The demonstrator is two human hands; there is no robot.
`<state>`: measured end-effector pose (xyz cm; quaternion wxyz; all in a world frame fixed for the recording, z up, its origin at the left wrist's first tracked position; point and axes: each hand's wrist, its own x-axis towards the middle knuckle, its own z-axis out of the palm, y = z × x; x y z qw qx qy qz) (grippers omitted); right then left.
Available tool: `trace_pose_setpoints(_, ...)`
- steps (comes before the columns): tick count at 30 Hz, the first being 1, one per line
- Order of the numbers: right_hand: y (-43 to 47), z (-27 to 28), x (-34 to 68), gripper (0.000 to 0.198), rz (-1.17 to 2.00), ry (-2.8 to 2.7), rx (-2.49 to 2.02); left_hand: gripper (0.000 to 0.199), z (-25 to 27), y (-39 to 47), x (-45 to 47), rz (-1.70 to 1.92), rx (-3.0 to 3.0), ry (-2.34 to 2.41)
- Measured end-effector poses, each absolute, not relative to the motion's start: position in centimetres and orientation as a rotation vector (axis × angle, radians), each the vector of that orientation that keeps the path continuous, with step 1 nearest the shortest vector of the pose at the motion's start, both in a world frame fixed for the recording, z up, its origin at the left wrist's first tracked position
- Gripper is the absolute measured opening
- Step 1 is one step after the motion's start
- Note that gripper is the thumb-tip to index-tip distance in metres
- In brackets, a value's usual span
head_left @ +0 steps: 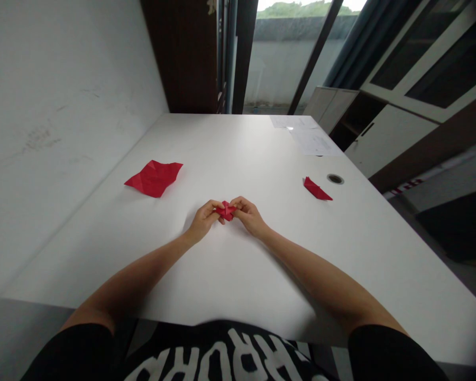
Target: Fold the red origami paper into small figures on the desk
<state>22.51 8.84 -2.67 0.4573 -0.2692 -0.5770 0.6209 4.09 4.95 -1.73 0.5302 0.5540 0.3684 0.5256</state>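
A small piece of folded red paper [226, 210] is held between my two hands, over the middle of the white table. My left hand [204, 218] pinches its left side, with the fingers closed on it. On the opposite side, my right hand [249, 214] grips the paper between thumb and fingers. To the left lies a creased, mostly unfolded red sheet [154, 179]. A narrow folded red paper piece [317, 189] rests off to the right. The fingertips cover parts of the paper that I hold.
The white table [222, 153] meets a scuffed wall [63, 106] along its left side. Printed sheets [307, 135] lie at the far right corner. A round cable hole [335, 179] sits near the right edge. Cabinets [396, 132] stand beyond that edge.
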Motion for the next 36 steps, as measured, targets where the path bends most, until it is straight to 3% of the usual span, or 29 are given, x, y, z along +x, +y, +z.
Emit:
trace_pose_setpoints(9, 8.8, -2.6, 22.4, 0.018, 1.579, -1.353, -0.777, 0.023, -1.5, 4.6, 3.7, 1.217, 1.505, 1.017)
trace_pose_setpoints(14, 8.0, -1.9, 22.4, 0.031, 1.37, -1.57, -0.893, 0.023, -1.7, 4.6, 3.6, 1.287, 1.619, 1.257)
trace_pose_setpoints(19, 7.3, -1.8, 22.5, 0.03, 1.068, -1.816, -1.034, 0.031, -1.1, 4.3, 3.5, 1.253, 1.74, 1.332)
trace_pose_setpoints(28, 7.8, -1.9, 22.5, 0.039, 1.055, -1.916, -0.924, 0.025, -2.8, 5.5, 3.4, 1.303, 1.503, 1.211)
trace_pose_setpoints(36, 7.5, -1.9, 22.4, 0.015, 0.757, -1.977, -0.935, 0.007, -1.8, 5.3, 3.0, 1.31, 1.824, 1.353)
